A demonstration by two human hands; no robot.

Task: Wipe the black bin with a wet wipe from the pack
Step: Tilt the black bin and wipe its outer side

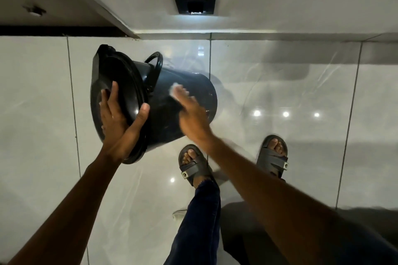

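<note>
The black bin (pixel 163 114) is held tipped on its side above the tiled floor, lid end to the left, base to the right. My left hand (pixel 120 118) grips the lid end, fingers spread over the lid and thumb hooked on its rim. My right hand (pixel 189 112) lies flat on the bin's side wall and presses a white wet wipe (pixel 173 91) against it; only a corner of the wipe shows past my fingertips. The hand is motion-blurred. The wipe pack is not in view.
Glossy grey floor tiles (pixel 280 135) lie below. My two feet in dark sandals (pixel 191 165) (pixel 273 155) stand just under the bin. A wall with a black square fitting (pixel 195 3) runs across the top. A small white object (pixel 179 214) lies on the floor by my leg.
</note>
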